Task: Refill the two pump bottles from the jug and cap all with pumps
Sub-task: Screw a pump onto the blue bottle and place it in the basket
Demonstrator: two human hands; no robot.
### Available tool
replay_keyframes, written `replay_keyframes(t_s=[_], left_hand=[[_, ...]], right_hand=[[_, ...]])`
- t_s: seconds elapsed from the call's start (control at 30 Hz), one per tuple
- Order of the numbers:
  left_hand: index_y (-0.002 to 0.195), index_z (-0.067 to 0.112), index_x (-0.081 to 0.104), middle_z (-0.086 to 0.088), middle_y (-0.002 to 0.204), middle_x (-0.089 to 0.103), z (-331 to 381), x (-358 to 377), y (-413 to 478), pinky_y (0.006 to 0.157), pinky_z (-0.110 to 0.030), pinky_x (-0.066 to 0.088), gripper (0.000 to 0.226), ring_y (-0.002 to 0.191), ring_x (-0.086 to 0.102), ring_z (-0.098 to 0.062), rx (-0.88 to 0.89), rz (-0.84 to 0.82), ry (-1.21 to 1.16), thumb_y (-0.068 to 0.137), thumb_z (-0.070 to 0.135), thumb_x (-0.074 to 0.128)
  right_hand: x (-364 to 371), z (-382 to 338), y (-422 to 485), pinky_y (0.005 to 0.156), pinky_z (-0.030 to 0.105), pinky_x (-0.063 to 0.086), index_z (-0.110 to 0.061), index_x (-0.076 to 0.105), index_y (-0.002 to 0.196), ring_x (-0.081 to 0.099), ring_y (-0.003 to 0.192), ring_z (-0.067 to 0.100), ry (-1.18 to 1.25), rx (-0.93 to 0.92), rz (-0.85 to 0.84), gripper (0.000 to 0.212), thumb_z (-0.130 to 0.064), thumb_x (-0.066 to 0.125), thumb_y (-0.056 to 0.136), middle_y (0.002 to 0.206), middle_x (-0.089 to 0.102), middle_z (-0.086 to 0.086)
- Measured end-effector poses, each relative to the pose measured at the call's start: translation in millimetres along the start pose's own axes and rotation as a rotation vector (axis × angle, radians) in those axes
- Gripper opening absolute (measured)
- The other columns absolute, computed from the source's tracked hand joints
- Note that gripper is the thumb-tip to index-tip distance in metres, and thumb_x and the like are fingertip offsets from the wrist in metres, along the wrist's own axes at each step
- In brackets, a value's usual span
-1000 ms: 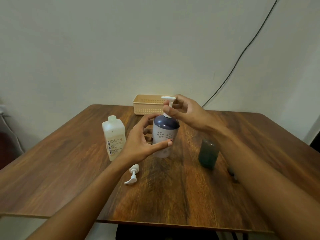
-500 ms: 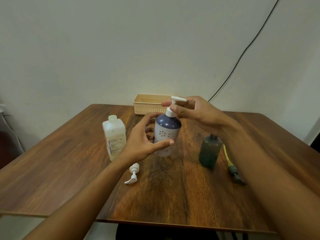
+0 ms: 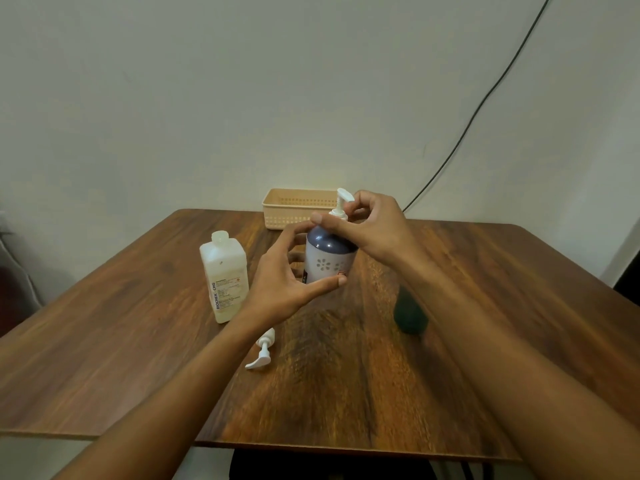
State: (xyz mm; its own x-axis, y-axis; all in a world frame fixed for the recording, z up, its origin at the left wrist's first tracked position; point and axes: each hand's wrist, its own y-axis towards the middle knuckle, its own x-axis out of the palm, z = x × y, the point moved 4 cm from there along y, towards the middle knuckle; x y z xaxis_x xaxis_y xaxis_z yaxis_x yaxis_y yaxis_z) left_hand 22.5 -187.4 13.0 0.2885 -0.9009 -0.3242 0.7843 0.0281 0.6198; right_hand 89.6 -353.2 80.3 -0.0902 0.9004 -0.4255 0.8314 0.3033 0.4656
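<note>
A white bottle with a dark blue shoulder [image 3: 327, 259] stands upright at the middle of the wooden table [image 3: 485, 271]. My left hand [image 3: 289, 280] grips its body from the left. My right hand [image 3: 372, 225] pinches the white pump [image 3: 341, 206] sitting on the bottle's neck, nozzle pointing left and back. A white rectangular jug [image 3: 225, 275] with no cap stands to the left. A loose white pump [image 3: 263, 349] lies on the table in front of it. A dark green bottle [image 3: 410, 315] stands to the right, partly hidden by my right forearm.
A beige perforated basket [image 3: 294, 207] sits at the table's back edge against the wall. A black cable [image 3: 485, 98] runs down the wall at the right. The table's front edge lies close to me.
My right hand has turned the pump on the bottle, so its nozzle swung from right to left. My right forearm now covers the green bottle's top and the yellow item beside it.
</note>
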Motion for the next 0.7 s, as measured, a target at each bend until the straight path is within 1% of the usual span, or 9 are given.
replay_keyframes(t_s=[0.07,0.1,0.17,0.27,0.33,0.37,0.5,0.63,0.7], left_hand=[[0.146,0.036,0.045,0.019,0.139,0.058,-0.2,-2.6,0.4,0.089,-0.013,0.056,0.093,0.120,0.062,-0.001,-0.008,0.005,-0.007,0.067,0.059,0.088],[0.146,0.035,0.045,0.015,0.140,0.058,0.3,-3.9,1.0,0.089,-0.015,0.057,0.093,0.120,0.063,-0.003,-0.009,0.005,-0.010,0.066,0.060,0.087],[0.144,0.037,0.046,0.014,0.140,0.059,2.0,-5.0,2.5,0.091,-0.020,0.059,0.091,0.120,0.064,-0.005,-0.003,0.004,-0.014,0.066,0.060,0.087],[0.143,0.041,0.047,0.016,0.139,0.060,5.5,-6.0,4.9,0.091,-0.018,0.058,0.089,0.121,0.063,-0.003,0.009,0.020,-0.012,0.067,0.060,0.088],[0.144,0.037,0.047,0.014,0.140,0.060,6.6,-4.4,6.9,0.090,-0.017,0.057,0.089,0.121,0.063,-0.003,0.014,0.034,-0.006,0.068,0.058,0.089],[0.144,0.036,0.048,0.014,0.140,0.060,6.9,-3.2,7.7,0.089,-0.016,0.057,0.089,0.120,0.063,-0.003,0.016,0.042,-0.008,0.069,0.057,0.089],[0.143,0.040,0.048,0.014,0.137,0.060,7.2,-0.4,10.7,0.082,-0.010,0.055,0.086,0.116,0.063,0.004,0.010,0.082,-0.034,0.070,0.053,0.092],[0.143,0.039,0.047,0.018,0.132,0.061,7.1,-3.8,14.4,0.080,-0.006,0.053,0.087,0.115,0.062,0.011,-0.011,0.097,-0.010,0.070,0.054,0.091],[0.143,0.039,0.047,0.016,0.133,0.061,8.0,-6.8,17.0,0.081,-0.008,0.054,0.087,0.115,0.063,0.006,-0.016,0.092,0.009,0.070,0.057,0.089]], right_hand=[[-0.8,1.0,1.3,0.096,0.033,0.063,-0.030,0.074,0.120,0.070,0.115,0.011,0.065,0.051,-0.177,0.058,-0.068,0.078,0.075,0.121,0.074,-0.011],[-2.6,1.0,1.8,0.104,0.040,0.060,-0.030,0.076,0.125,0.068,0.122,0.013,0.082,0.061,-0.238,0.059,-0.066,0.076,0.078,0.128,0.074,-0.010],[-7.8,0.3,2.9,0.108,0.045,0.057,-0.028,0.081,0.123,0.066,0.126,0.014,0.079,0.041,-0.278,0.051,-0.059,0.077,0.083,0.130,0.076,-0.010],[-10.7,-0.4,2.4,0.100,0.034,0.058,-0.030,0.086,0.112,0.068,0.119,0.006,0.160,0.056,-0.200,0.040,-0.053,0.084,0.079,0.125,0.078,-0.014],[-8.1,-0.7,0.5,0.084,0.022,0.061,-0.034,0.087,0.101,0.073,0.106,-0.001,0.215,0.071,-0.125,0.033,-0.052,0.086,0.074,0.112,0.081,-0.019],[-6.0,-1.5,-0.5,0.078,0.019,0.061,-0.035,0.086,0.099,0.075,0.101,-0.002,0.219,0.069,-0.077,0.029,-0.051,0.087,0.074,0.106,0.082,-0.020],[2.1,-4.8,-4.7,0.078,0.026,0.065,-0.027,0.087,0.104,0.079,0.094,0.005,0.203,0.030,0.117,0.029,-0.046,0.089,0.082,0.102,0.084,-0.012],[7.3,-7.5,-3.3,0.080,0.032,0.068,-0.026,0.085,0.109,0.078,0.094,0.009,0.194,0.062,0.134,0.034,-0.049,0.087,0.084,0.106,0.083,-0.010],[8.1,-8.8,-1.3,0.085,0.036,0.068,-0.024,0.083,0.114,0.077,0.100,0.009,0.195,0.046,0.138,0.036,-0.046,0.087,0.085,0.111,0.082,-0.009]])
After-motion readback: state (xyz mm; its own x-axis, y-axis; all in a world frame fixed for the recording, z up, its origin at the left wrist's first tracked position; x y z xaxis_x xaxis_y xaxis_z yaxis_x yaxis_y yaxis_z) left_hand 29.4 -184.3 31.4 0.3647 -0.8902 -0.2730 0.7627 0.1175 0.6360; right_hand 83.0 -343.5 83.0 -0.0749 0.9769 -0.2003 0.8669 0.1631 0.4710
